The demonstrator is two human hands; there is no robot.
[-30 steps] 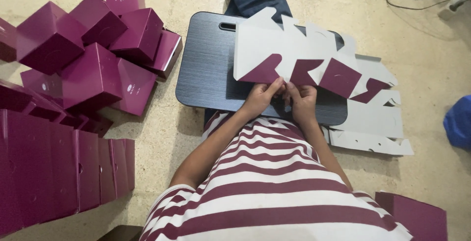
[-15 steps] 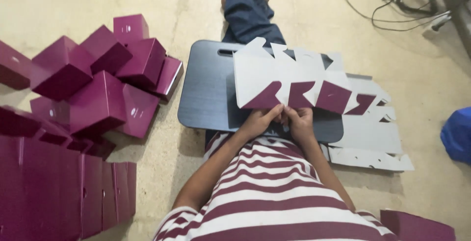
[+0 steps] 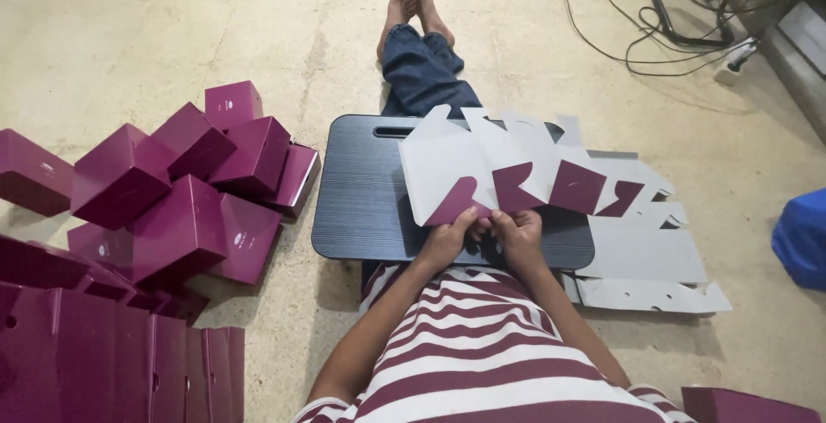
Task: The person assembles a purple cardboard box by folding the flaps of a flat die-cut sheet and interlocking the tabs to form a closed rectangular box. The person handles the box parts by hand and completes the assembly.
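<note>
Here, both hands (image 3: 483, 238) on box blank (image 3: 482, 169).

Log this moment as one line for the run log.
left hand: pinches near edge of flat box blank | right hand: same edge, beside left | blank on dark lap desk | folded maroon boxes piled at left

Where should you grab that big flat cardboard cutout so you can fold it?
Probably by its near edge, from the person's side. The flat box cutout lies grey side up on the dark lap desk, its purple flaps folded up along that edge. The left hand and right hand pinch there.
</note>
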